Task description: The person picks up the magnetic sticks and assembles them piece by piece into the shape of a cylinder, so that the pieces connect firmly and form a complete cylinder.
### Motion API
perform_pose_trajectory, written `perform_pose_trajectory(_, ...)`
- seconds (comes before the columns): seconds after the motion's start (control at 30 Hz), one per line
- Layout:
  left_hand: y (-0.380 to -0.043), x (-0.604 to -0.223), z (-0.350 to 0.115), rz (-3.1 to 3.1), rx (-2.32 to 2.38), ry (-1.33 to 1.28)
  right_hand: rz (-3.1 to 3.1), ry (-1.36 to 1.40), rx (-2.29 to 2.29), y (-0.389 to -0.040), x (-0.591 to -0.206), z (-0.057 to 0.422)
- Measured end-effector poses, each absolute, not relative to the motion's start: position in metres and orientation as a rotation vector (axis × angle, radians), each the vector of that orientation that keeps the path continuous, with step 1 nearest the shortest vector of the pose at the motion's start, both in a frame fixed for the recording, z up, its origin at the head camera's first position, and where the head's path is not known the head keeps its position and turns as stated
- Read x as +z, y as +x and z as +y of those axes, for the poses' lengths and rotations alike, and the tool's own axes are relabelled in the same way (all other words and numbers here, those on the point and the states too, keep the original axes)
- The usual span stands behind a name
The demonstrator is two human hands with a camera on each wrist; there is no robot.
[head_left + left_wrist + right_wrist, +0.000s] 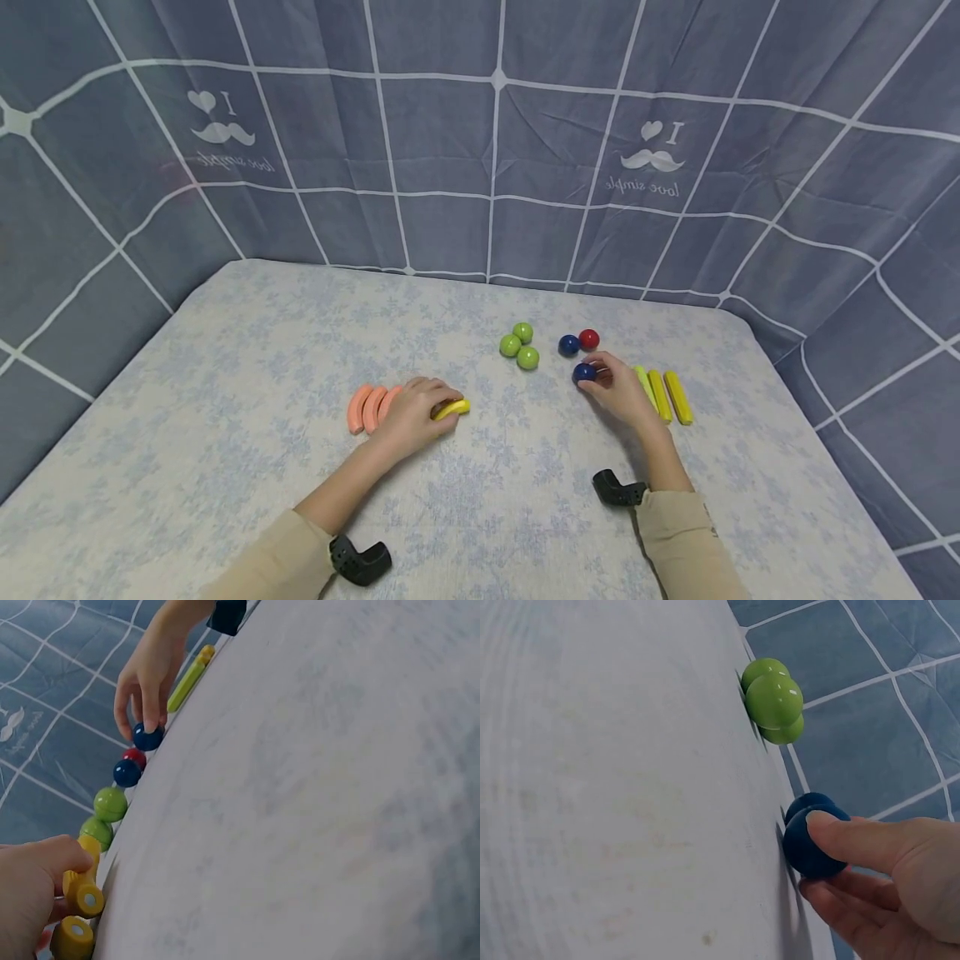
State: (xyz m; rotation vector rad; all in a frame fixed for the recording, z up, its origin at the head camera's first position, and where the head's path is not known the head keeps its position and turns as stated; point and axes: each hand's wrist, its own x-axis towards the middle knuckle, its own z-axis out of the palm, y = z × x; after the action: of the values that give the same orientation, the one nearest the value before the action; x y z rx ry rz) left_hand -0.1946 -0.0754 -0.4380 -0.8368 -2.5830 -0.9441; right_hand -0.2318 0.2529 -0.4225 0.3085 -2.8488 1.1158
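My left hand point(437, 410) grips a yellow curved piece point(453, 408) on the table, just right of three orange curved pieces point(367, 408). In the left wrist view my fingers point(45, 870) curl over the yellow piece point(82, 889), and a second yellow end point(73, 939) shows below it. My right hand point(597, 373) pinches a dark blue ball point(583, 372) between thumb and fingers; the right wrist view shows the thumb point(855, 840) on top of that ball point(810, 847). Just beyond it sit another blue ball point(568, 344) and a red ball point(588, 338).
Three green balls point(519, 344) cluster at the table's middle back. Two yellow sticks point(670, 396) and a yellow-green stick point(643, 383) lie right of my right hand. A grey-blue checked cloth point(480, 150) walls the pale flowered table point(225, 350) on three sides.
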Motion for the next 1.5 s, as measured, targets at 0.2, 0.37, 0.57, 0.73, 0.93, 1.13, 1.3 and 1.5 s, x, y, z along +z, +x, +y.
perform_pose_trajectory(0.2,-0.190,-0.436,-0.067,-2.555,-1.154,-0.887,-2.879,0.391,1.163,-0.230,-0.423,0.246)
perform_pose_trajectory(0.37,-0.187,-0.436,-0.055,-2.526,-1.297,-0.888,-2.872,0.499,1.263,-0.225,-0.422,0.239)
perform_pose_trajectory(0.57,-0.180,-0.436,-0.038,-2.538,-1.468,-0.742,-2.862,0.567,1.439,-0.217,-0.423,0.225)
perform_pose_trajectory(0.73,-0.178,-0.437,-0.026,-2.560,-1.646,-0.587,-2.830,0.644,1.616,-0.209,-0.428,0.209)
perform_pose_trajectory(0.93,-0.176,-0.438,-0.019,-2.530,-1.798,-0.483,-2.756,0.650,1.833,-0.200,-0.431,0.193)
perform_pose_trajectory(1.13,-0.175,-0.437,-0.017,-2.542,-1.821,-0.487,-2.712,0.622,1.924,-0.197,-0.433,0.186)
perform_pose_trajectory(1.3,-0.175,-0.437,-0.018,-2.571,-1.815,-0.507,-2.719,0.629,1.899,-0.197,-0.433,0.186)
perform_pose_trajectory(1.5,-0.176,-0.437,-0.020,-2.577,-1.884,-0.533,-2.709,0.581,1.973,-0.196,-0.433,0.184)
